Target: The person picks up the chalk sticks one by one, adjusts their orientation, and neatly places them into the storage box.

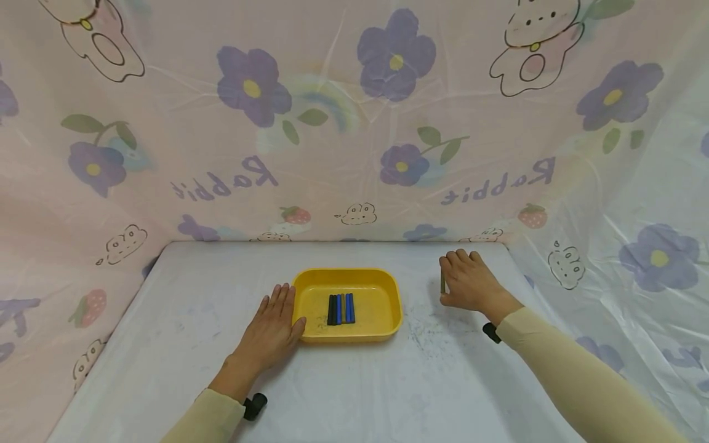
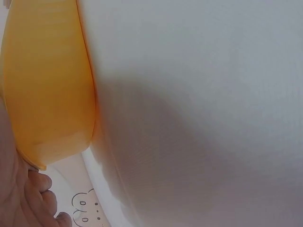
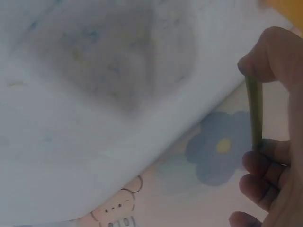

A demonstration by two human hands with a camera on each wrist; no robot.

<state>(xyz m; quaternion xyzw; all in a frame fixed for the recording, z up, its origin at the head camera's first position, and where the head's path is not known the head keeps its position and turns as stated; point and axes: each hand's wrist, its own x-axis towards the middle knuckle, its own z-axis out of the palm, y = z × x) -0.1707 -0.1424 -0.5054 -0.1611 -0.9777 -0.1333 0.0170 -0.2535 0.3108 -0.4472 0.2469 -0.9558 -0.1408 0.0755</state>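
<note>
Two hands: your left hand lies flat beside the yellow tray; your right hand pinches a green stick.

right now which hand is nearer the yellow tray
Left. The left hand lies flat on the table against the yellow tray, at its left edge. The right hand is well off to the tray's right, pinching a green stick.

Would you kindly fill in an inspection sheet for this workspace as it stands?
Surface: white table, faint smudges.
Job's things: yellow tray holds black and blue sticks side by side; green stick pinched in the right hand.
Clutter: nothing seen.
Hands: left hand flat on the table against the tray; right hand holds the green stick.
Cables: nothing seen.
Surroundings: pink flower-and-rabbit sheet behind and beside.
</note>
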